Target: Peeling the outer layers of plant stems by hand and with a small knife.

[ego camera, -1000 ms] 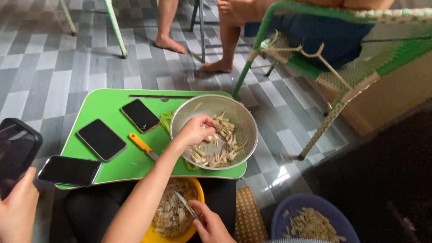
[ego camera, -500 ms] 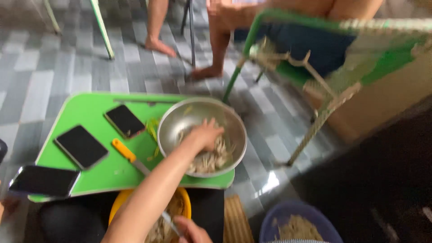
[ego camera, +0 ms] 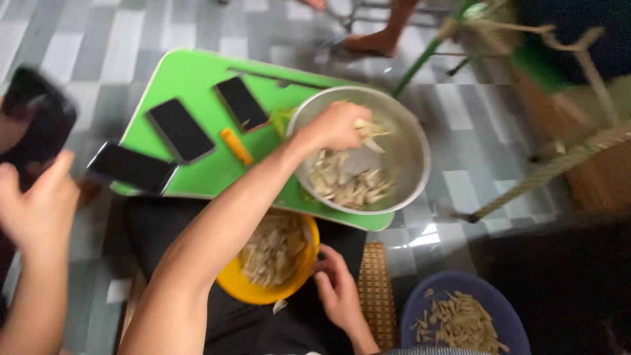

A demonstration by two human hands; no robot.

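One left hand (ego camera: 336, 125) (arm outstretched), gripping pale strips (ego camera: 368, 128)

A single head-worn camera looks steeply down from close above onto the small green plastic tabletop (ego camera: 197, 75) and round metal bowl (ego camera: 411, 154), with grey tiled floor (ego camera: 85, 46) filling the frame's upper edge.

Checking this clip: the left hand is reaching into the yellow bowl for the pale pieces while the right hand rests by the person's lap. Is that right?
Not quite. In the head view the left hand is in the metal bowl on the green table, gripping pale pieces, not in the yellow bowl, which sits lower, on the lap. The right hand does rest by the lap, just beside that yellow bowl.
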